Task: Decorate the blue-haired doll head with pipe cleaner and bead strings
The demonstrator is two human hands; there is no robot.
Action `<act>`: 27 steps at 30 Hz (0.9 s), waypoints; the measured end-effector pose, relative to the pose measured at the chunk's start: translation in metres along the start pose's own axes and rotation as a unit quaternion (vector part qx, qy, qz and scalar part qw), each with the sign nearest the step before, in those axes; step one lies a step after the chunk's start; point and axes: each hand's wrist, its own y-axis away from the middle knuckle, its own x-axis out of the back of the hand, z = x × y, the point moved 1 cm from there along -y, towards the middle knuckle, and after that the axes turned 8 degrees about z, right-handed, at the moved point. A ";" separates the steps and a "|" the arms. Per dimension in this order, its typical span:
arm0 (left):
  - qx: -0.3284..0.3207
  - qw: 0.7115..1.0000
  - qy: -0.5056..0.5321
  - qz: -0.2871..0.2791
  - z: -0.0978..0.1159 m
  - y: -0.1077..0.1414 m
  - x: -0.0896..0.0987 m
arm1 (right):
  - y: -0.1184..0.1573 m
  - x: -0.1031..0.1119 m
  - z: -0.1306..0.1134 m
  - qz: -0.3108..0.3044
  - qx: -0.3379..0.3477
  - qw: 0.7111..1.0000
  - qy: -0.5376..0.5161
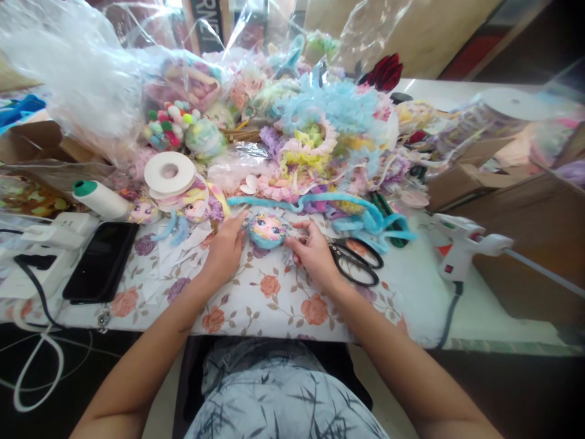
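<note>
Between my hands, close above the flowered cloth, is a small doll head (265, 230) with a painted face, big eyes, a blue lower edge and pale frilly trim. My right hand (313, 247) pinches its right edge between thumb and fingers. At its left edge my left hand (227, 244) has its fingers closed against the trim; the fingertips are partly hidden. Black-handled scissors (356, 261) lie just beyond my right hand. White paper scraps (183, 253) are spread left of my left hand. A fuzzy light-blue strip (315, 198) runs behind the doll head.
A heap of frilly trims (320, 116) and plastic bags covers the back. At left are a ribbon spool (169, 174), thread cone (101, 200), black phone (101, 261) and plugged power strip (27, 274). A corded glue gun (461, 247) stands by a cardboard box (525, 256) at right.
</note>
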 end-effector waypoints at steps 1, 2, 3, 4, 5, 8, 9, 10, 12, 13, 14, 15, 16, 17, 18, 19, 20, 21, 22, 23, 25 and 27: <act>-0.033 0.998 -0.047 0.002 0.002 0.003 0.000 | 0.003 0.000 -0.001 0.006 0.037 0.998 0.053; -0.056 0.995 -0.088 0.001 0.004 0.006 0.001 | 0.007 0.000 -0.001 0.012 0.075 0.991 0.114; -0.070 0.990 -0.123 -0.002 0.005 0.009 0.000 | 0.011 0.000 -0.002 0.016 0.108 0.978 0.178; -0.084 0.985 -0.152 -0.006 0.006 0.011 0.000 | 0.016 -0.001 -0.003 0.019 0.133 0.962 0.238; -0.096 0.980 -0.176 -0.008 0.007 0.014 0.000 | 0.020 -0.002 -0.004 0.020 0.150 0.944 0.292; -0.123 0.965 -0.230 -0.014 0.009 0.023 -0.001 | 0.031 -0.005 -0.007 0.007 0.166 0.897 0.409; -0.127 0.962 -0.243 -0.015 0.009 0.026 -0.001 | 0.033 -0.006 -0.009 0.002 0.165 0.889 0.427; -0.129 0.959 -0.252 -0.014 0.009 0.029 0.000 | 0.033 -0.006 -0.010 -0.004 0.159 0.887 0.433; -0.132 0.957 -0.260 -0.003 0.010 0.035 0.001 | 0.031 -0.003 -0.013 -0.027 0.142 0.906 0.399; -0.132 0.957 -0.259 0.005 0.010 0.038 0.003 | 0.028 -0.001 -0.014 -0.047 0.127 0.923 0.361; -0.132 0.957 -0.257 0.012 0.010 0.041 0.004 | 0.025 0.000 -0.014 -0.073 0.106 0.941 0.312; -0.132 0.958 -0.256 0.020 0.010 0.044 0.005 | 0.023 0.002 -0.014 -0.105 0.076 0.958 0.256; -0.132 0.958 -0.255 0.025 0.010 0.047 0.006 | 0.021 0.003 -0.013 -0.137 0.038 0.970 0.199; -0.132 0.957 -0.258 0.029 0.011 0.050 0.006 | 0.020 0.003 -0.011 -0.164 -0.001 0.975 0.151; -0.133 0.955 -0.263 0.032 0.011 0.052 0.006 | 0.020 0.002 -0.010 -0.182 -0.036 0.976 0.114; -0.134 0.953 -0.270 0.034 0.013 0.054 0.006 | 0.021 0.000 -0.009 -0.192 -0.061 0.975 0.090; -0.134 0.950 -0.278 0.035 0.014 0.055 0.004 | 0.021 -0.002 -0.009 -0.194 -0.076 0.975 0.078; -0.132 0.948 -0.286 0.034 0.016 0.056 0.003 | 0.021 -0.005 -0.009 -0.192 -0.083 0.975 0.074; -0.127 0.947 -0.293 0.034 0.017 0.057 0.001 | 0.021 -0.008 -0.010 -0.189 -0.088 0.975 0.074; -0.120 0.946 -0.298 0.033 0.019 0.056 -0.001 | 0.019 -0.012 -0.012 -0.184 -0.092 0.976 0.077; -0.103 0.946 -0.306 0.030 0.022 0.053 -0.005 | 0.013 -0.018 -0.017 -0.169 -0.098 0.977 0.092; -0.095 0.946 -0.309 0.028 0.024 0.048 -0.008 | 0.004 -0.022 -0.021 -0.151 -0.095 0.978 0.108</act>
